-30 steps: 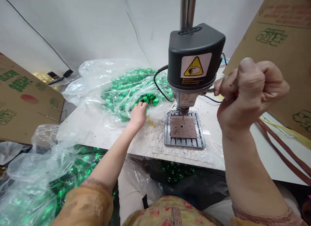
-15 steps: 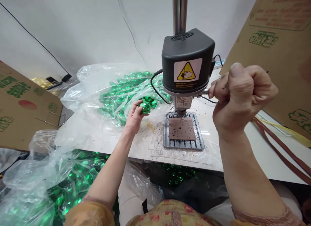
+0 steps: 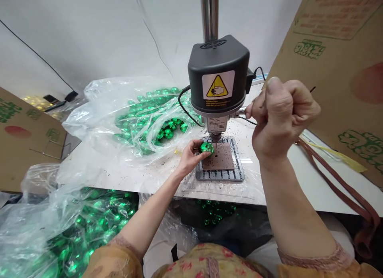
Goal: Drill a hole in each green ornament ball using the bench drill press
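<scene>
A shiny green mirror ball [image 3: 206, 148] is held between the thumb and fingers of my left hand [image 3: 191, 155], at the left edge of a brown board [image 3: 223, 160] with a small hole. That board lies on the slotted metal base [image 3: 236, 175] of a black drill press [image 3: 220, 74], whose chuck and bit [image 3: 216, 139] point down just right of the ball. My right hand [image 3: 278, 114] is closed around the press's lever at the right side; most of the lever is hidden by the fingers.
An open plastic bag [image 3: 98, 98] of green balls [image 3: 168, 133] lies left of the press. Another bag of green balls [image 3: 98, 214] sits below the table edge. Cardboard boxes [image 3: 338, 82] stand on both sides. Dark shavings litter the white table [image 3: 161, 182]; a brown strap [image 3: 335, 174] lies right.
My left hand has moved right from the bag's mouth to the press base, carrying one green ball. My right hand stays on the lever. The whole view has shifted slightly.
</scene>
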The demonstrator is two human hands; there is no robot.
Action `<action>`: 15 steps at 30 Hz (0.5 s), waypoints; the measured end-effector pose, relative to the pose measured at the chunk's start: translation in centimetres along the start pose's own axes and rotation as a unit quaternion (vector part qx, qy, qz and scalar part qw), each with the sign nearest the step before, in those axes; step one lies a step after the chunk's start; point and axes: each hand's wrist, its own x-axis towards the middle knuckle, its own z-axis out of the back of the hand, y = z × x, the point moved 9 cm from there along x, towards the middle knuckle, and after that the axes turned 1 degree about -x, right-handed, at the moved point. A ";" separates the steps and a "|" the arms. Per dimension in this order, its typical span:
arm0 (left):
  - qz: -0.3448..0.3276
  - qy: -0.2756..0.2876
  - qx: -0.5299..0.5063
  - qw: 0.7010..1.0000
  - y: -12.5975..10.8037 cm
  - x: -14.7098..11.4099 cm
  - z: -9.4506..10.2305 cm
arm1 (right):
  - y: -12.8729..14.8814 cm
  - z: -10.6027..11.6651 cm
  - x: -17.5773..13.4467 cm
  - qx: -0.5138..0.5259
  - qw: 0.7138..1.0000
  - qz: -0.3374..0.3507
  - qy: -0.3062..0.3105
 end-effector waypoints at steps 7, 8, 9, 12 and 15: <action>-0.053 0.048 0.144 0.987 -0.8 0.4 -1.5 | -0.1 0.0 0.0 -0.030 1.000 -0.005 0.004; -0.064 0.054 0.161 0.983 -1.1 0.4 -1.7 | -0.1 0.0 -0.1 -0.024 1.000 -0.002 0.004; -0.077 0.059 0.176 0.980 -1.4 0.3 -1.8 | -0.1 0.0 -0.1 -0.019 1.000 -0.001 0.007; -0.120 0.076 0.203 0.969 -2.4 0.1 -2.3 | -0.1 -0.1 -0.1 -0.025 1.000 0.004 0.014; -0.148 0.091 0.204 0.963 -2.9 -0.2 -2.8 | -0.2 0.0 -0.1 -0.060 0.998 0.003 0.015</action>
